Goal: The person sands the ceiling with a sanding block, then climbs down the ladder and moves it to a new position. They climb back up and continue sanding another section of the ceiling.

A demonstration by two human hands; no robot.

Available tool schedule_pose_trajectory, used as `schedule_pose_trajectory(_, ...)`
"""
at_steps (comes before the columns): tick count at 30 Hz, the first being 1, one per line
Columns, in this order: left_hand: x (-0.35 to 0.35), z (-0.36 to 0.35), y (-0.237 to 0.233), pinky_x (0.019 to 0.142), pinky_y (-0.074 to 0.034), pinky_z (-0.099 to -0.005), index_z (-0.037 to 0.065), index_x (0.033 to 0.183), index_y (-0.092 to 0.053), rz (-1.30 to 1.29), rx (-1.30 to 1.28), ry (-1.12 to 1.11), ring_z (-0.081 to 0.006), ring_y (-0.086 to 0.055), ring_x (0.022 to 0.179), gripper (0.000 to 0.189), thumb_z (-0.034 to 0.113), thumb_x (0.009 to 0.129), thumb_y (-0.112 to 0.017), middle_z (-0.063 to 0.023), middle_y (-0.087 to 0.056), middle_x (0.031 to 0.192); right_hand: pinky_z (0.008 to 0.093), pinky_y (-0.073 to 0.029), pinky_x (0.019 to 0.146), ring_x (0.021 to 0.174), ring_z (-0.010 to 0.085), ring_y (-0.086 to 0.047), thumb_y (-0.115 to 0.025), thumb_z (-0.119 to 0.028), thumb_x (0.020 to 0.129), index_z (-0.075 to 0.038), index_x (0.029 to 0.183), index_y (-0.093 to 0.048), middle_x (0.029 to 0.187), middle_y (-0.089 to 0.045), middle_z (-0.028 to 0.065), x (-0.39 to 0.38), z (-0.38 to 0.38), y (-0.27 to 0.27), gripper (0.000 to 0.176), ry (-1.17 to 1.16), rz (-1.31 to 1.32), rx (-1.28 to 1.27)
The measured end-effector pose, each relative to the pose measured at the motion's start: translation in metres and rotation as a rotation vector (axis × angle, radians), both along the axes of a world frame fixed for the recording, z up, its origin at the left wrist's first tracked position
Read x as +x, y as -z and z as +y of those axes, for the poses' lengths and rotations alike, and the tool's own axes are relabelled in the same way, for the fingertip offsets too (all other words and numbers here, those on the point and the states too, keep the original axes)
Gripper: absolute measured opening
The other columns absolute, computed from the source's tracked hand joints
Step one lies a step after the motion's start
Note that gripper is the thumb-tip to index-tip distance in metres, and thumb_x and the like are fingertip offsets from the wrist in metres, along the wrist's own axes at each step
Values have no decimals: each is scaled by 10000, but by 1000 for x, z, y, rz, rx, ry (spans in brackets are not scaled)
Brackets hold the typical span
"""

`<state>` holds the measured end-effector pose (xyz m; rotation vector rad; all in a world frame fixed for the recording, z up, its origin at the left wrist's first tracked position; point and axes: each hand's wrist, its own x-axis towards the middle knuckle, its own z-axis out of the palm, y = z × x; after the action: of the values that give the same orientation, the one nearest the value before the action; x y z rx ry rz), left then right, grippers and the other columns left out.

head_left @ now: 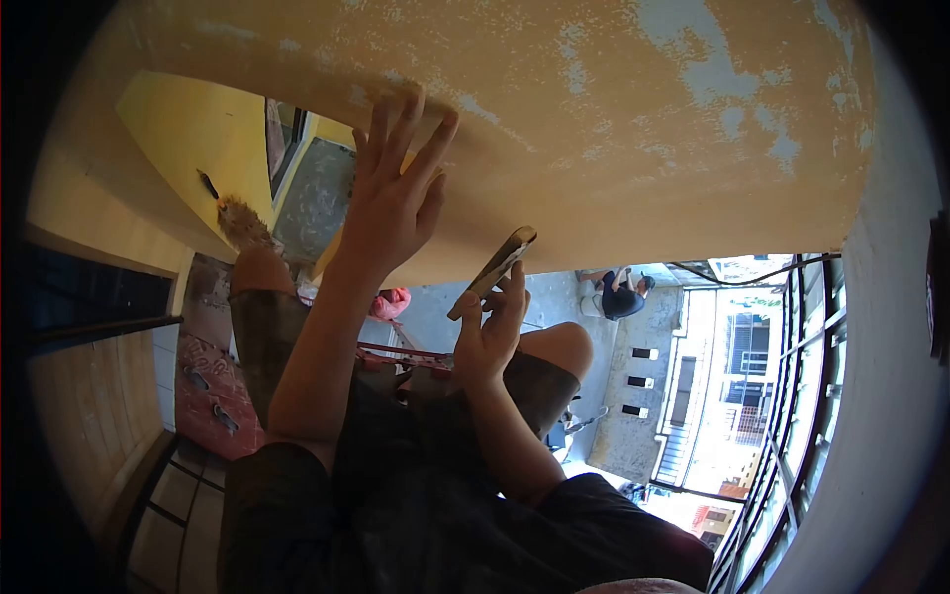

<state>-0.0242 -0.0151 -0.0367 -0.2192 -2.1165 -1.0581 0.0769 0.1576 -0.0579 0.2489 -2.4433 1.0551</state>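
Left hand (pixel 391 198): grip spread, against the yellow wall (pixel 614 168). Right hand (pixel 492 332): grip pinching a small block (pixel 493 268) near wall's edge. Pale patches (pixel 693 40) on right.

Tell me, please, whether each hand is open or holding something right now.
Left hand: open and spread, at the painted wall.
Right hand: closed, holding a thin block.

The left hand (pixel 396 203) is before the wall (pixel 633 168), near its lower edge. To its right, the right hand (pixel 492 339) has a block (pixel 492 272) between the fingers. Farther away, on the floor (pixel 556 297) to the right — another person (pixel 621 300); beyond this person, the bars (pixel 794 356).
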Motion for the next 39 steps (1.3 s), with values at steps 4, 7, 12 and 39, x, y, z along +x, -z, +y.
schedule_pose_trajectory(4, -5, 1, 14, 1105, -198, -630, 230, 1449, -411, 46, 1, -10, -479, -222, 1391, 614, 135, 870, -589, -156, -259, 1541, 263, -477, 653, 766, 149, -562, -574, 9, 891, 12, 1436, -313, 1126, -488, 142, 1, -6, 6, 604, 91, 26, 46)
schedule_pose_trajectory(7, -7, 0, 23, 1115, -192, -616, 224, 1449, -410, 18, -26, -11, -483, -223, 1388, 618, 139, 866, -596, -177, -260, 1534, 327, -441, 768, 846, 210, -486, -629, -17, 840, 21, 1404, -375, 1044, -466, 136, -18, -6, 3, 620, 247, 157, -45)
schedule_pose_trajectory(12, -5, -2, 25, 1132, -172, -587, 137, 1451, -398, -16, -91, 13, -498, -158, 1402, 622, 129, 869, -619, -241, -238, 1524, 295, -429, 739, 899, 157, -513, -650, -17, 849, -23, 1396, -378, 1100, -491, 106, -77, -6, -52, 611, 371, 501, 67)
schedule_pose_trajectory(39, -3, -3, 23, 1114, -254, -556, 135, 1447, -400, -59, -71, 56, -513, -116, 1406, 593, 146, 890, -603, -241, -201, 1537, 279, -440, 659, 751, 177, -530, -691, 10, 840, 7, 1342, -427, 1054, -472, 124, -128, -41, -81, 567, 345, 737, 182)
